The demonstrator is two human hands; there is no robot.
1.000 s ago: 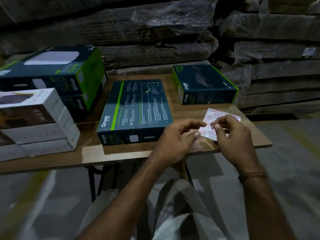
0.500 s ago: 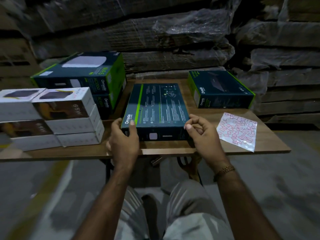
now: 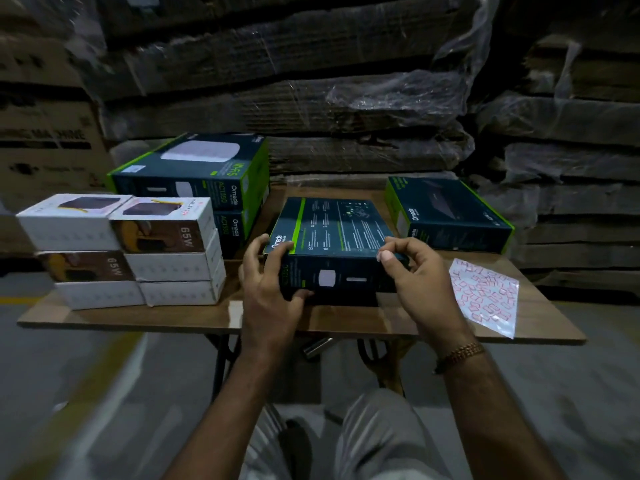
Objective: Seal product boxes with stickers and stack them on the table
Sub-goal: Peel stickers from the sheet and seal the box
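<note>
The left hand (image 3: 266, 289) is clasping the near left corner of the dark green box (image 3: 332, 251), fingers (image 3: 299, 295) curling under its front face and thumb on top. The right hand (image 3: 415, 278) is pinching the near right corner, thumb pressing the top edge. The box is sitting mid-desk (image 3: 138, 317), near the front edge. Keeping it steady and square should let the sticker land across the flap seam. I am counting four dark green boxes, two stacked far left, six white boxes (image 3: 138, 251) stacked left, and one sticker sheet (image 3: 485, 296) lying right.
</note>
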